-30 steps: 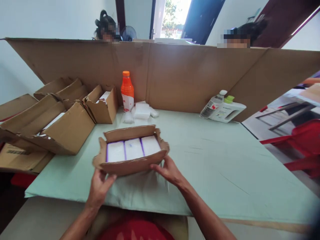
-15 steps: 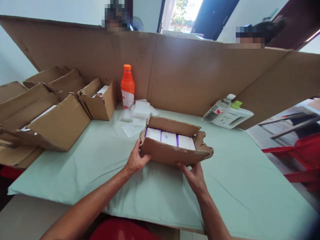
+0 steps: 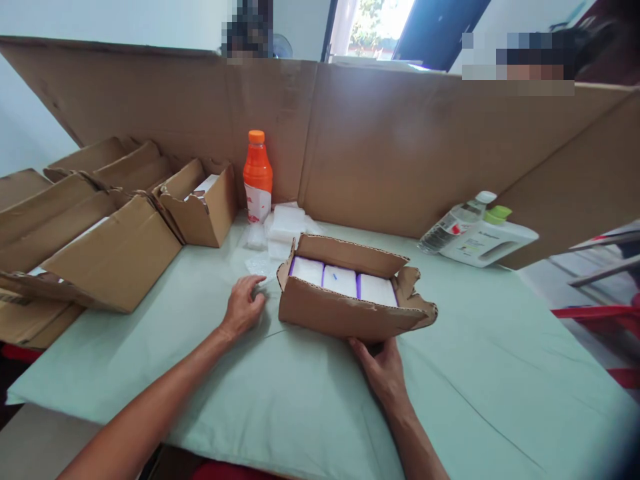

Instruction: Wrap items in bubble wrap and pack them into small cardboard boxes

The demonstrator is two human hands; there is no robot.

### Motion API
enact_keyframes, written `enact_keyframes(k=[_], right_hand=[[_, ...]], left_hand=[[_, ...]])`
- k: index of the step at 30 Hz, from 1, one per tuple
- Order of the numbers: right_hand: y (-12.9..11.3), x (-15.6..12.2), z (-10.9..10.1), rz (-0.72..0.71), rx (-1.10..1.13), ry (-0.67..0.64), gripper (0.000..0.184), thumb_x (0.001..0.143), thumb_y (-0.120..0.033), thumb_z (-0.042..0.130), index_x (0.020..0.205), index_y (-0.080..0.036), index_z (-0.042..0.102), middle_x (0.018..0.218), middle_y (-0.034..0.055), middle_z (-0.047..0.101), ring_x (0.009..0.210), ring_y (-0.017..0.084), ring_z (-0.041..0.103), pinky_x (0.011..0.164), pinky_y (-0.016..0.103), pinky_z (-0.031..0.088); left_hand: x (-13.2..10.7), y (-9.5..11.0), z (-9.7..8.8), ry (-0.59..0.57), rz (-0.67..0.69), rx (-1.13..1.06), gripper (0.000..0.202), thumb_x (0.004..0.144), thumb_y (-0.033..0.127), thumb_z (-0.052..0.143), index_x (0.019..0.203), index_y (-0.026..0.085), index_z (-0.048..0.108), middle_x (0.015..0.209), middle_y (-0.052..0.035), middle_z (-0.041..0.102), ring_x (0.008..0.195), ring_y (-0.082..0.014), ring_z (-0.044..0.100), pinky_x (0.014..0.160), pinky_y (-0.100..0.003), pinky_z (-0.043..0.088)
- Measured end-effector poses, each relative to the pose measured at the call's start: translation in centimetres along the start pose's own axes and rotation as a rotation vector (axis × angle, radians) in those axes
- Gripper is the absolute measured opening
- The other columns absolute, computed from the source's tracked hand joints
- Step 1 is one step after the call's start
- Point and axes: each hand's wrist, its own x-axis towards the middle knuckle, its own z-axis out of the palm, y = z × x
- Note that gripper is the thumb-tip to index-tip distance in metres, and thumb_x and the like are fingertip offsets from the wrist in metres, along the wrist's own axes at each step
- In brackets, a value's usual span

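A small open cardboard box (image 3: 345, 313) stands on the pale green table cover (image 3: 475, 373), holding three white packs with purple edges (image 3: 340, 279). My right hand (image 3: 383, 370) touches the box's near wall from below, fingers against the cardboard. My left hand (image 3: 244, 310) rests on the cover just left of the box, fingers loosely curled, holding nothing, apart from the box.
Several open cardboard boxes (image 3: 115, 247) lie at the left. An orange bottle (image 3: 257, 175) and white foam pieces (image 3: 285, 223) stand behind the small box. A clear bottle (image 3: 455, 223) and a white jug (image 3: 493, 239) lie at the right. A cardboard screen (image 3: 400, 140) closes the back; people sit behind it.
The small box has been shifted from the table's near left to the middle and set down. My left hand has let go of it and now rests beside it.
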Motion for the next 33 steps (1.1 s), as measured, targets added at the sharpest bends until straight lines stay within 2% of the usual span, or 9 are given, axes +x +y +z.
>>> enact_keyframes(k=[4, 7, 10, 13, 16, 20, 24, 29, 33], right_hand=[[0.2, 0.2, 0.2, 0.011, -0.034, -0.001, 0.067, 0.067, -0.063, 0.076, 0.114, -0.018, 0.058, 0.108, 0.0133, 0.070, 0.099, 0.034, 0.064, 0.080, 0.044, 0.053], [0.0, 0.3, 0.2, 0.012, -0.036, 0.003, 0.066, 0.067, -0.063, 0.075, 0.111, -0.018, 0.058, 0.106, 0.0136, 0.071, 0.097, 0.033, 0.064, 0.079, 0.044, 0.053], [-0.3, 0.3, 0.1, -0.006, -0.030, -0.002, 0.062, 0.068, -0.063, 0.074, 0.109, -0.018, 0.058, 0.103, 0.0125, 0.071, 0.093, 0.031, 0.064, 0.076, 0.041, 0.053], [-0.4, 0.3, 0.1, -0.017, -0.045, -0.003, 0.059, 0.068, -0.061, 0.074, 0.105, -0.018, 0.058, 0.097, 0.0106, 0.070, 0.087, 0.029, 0.063, 0.072, 0.039, 0.051], [-0.5, 0.4, 0.2, -0.007, -0.044, 0.008, 0.062, 0.065, -0.062, 0.075, 0.104, -0.017, 0.058, 0.095, 0.0097, 0.070, 0.086, 0.028, 0.062, 0.072, 0.039, 0.050], [-0.7, 0.4, 0.5, -0.023, -0.002, 0.017, 0.065, 0.065, -0.061, 0.076, 0.109, -0.017, 0.058, 0.102, 0.0111, 0.070, 0.094, 0.029, 0.062, 0.077, 0.040, 0.051], [-1.2, 0.2, 0.6, -0.040, 0.009, 0.018, 0.063, 0.065, -0.058, 0.076, 0.109, -0.017, 0.058, 0.101, 0.0096, 0.069, 0.091, 0.027, 0.060, 0.079, 0.041, 0.051], [-1.7, 0.0, 0.0, -0.016, 0.055, -0.022, 0.057, 0.067, -0.054, 0.074, 0.108, -0.018, 0.055, 0.096, 0.0080, 0.069, 0.084, 0.025, 0.061, 0.074, 0.038, 0.052], [-1.6, 0.7, -0.5, 0.006, 0.022, -0.067, 0.053, 0.068, -0.055, 0.073, 0.103, -0.020, 0.056, 0.090, 0.0065, 0.070, 0.075, 0.023, 0.062, 0.066, 0.036, 0.052]], left_hand=[[3.2, -1.4, -0.4, -0.021, 0.011, 0.281, 0.032, 0.076, 0.018, 0.058, 0.106, 0.020, 0.070, 0.117, -0.0123, 0.067, 0.119, -0.0315, 0.055, 0.105, -0.050, 0.041], [4.9, -0.9, -0.6, -0.053, 0.040, 0.414, 0.019, 0.080, 0.015, 0.053, 0.087, 0.019, 0.071, 0.107, -0.0148, 0.068, 0.113, -0.0318, 0.057, 0.099, -0.049, 0.043], [4.8, 0.2, -2.5, -0.084, 0.107, 0.488, 0.016, 0.079, 0.015, 0.053, 0.083, 0.017, 0.069, 0.115, -0.0172, 0.068, 0.115, -0.0331, 0.057, 0.101, -0.048, 0.041], [2.2, 1.0, -5.9, -0.145, 0.152, 0.530, 0.015, 0.076, 0.016, 0.053, 0.082, 0.018, 0.067, 0.103, -0.0144, 0.071, 0.104, -0.0310, 0.062, 0.097, -0.046, 0.043], [-3.0, 1.5, -9.1, -0.233, 0.148, 0.556, 0.014, 0.075, 0.017, 0.050, 0.078, 0.019, 0.064, 0.080, -0.0085, 0.069, 0.082, -0.0279, 0.065, 0.080, -0.041, 0.047], [-10.3, 2.5, -10.5, -0.397, 0.121, 0.483, 0.014, 0.077, 0.020, 0.050, 0.080, 0.020, 0.063, 0.080, -0.0055, 0.069, 0.079, -0.0260, 0.066, 0.075, -0.038, 0.047], [-11.9, 2.7, -10.1, -0.546, 0.036, 0.159, 0.023, 0.083, 0.037, 0.058, 0.096, 0.021, 0.067, 0.096, -0.0050, 0.074, 0.090, -0.0243, 0.069, 0.083, -0.037, 0.051], [-6.5, 2.6, -6.5, -0.219, -0.058, -0.121, 0.049, 0.080, 0.039, 0.061, 0.125, 0.018, 0.060, 0.126, -0.0134, 0.067, 0.107, -0.0266, 0.067, 0.090, -0.042, 0.053], [-3.5, 3.5, -1.3, -0.197, -0.037, -0.377, 0.082, 0.073, 0.033, 0.067, 0.149, 0.019, 0.040, 0.149, -0.0180, 0.050, 0.124, -0.0306, 0.059, 0.096, -0.045, 0.053]])
